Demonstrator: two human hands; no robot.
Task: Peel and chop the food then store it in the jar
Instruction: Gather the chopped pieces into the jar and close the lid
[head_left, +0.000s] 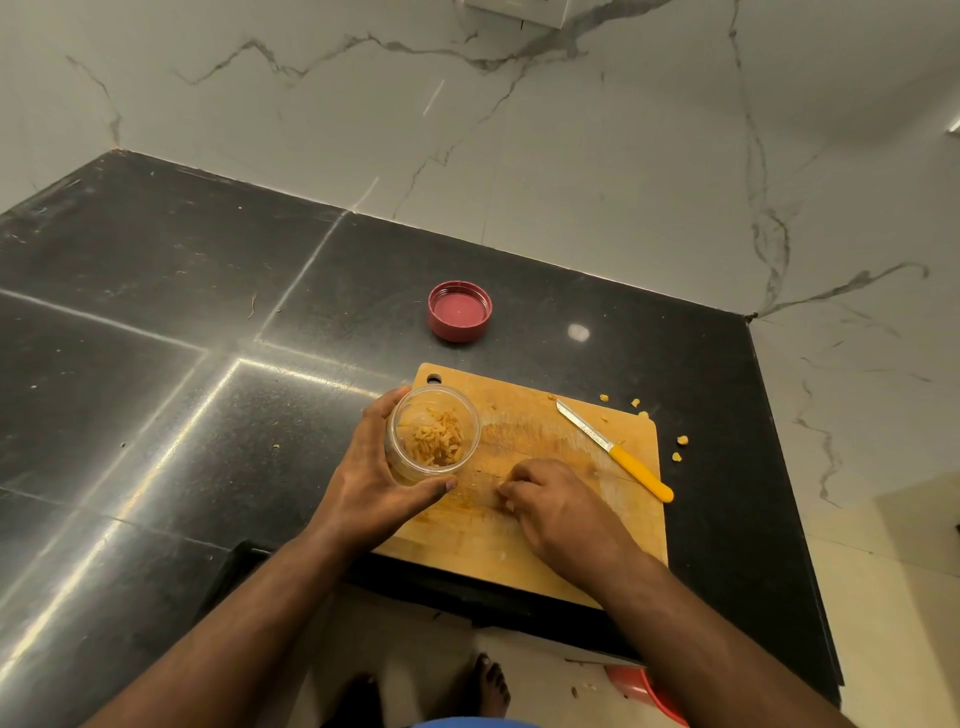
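Two hands on board (545, 551): left hand (374, 483) grips jar (432, 435) of chopped food (435, 439); right hand (550, 501) curled, pinching bits; knife (615, 451) right of it.

Right hand (558, 506) fingertips curled under, contents unseen; red object (647, 693) half behind counter edge.

A: Any text to log? Labels, brands, numbers?

B: None I can read. The jar (432, 434) in my left hand (374, 478) is clear plastic with no label showing.

A: Lid? Knife?

B: The red lid (459, 310) is plain inside. The knife (613, 449) blade has small marks, too blurred to read.
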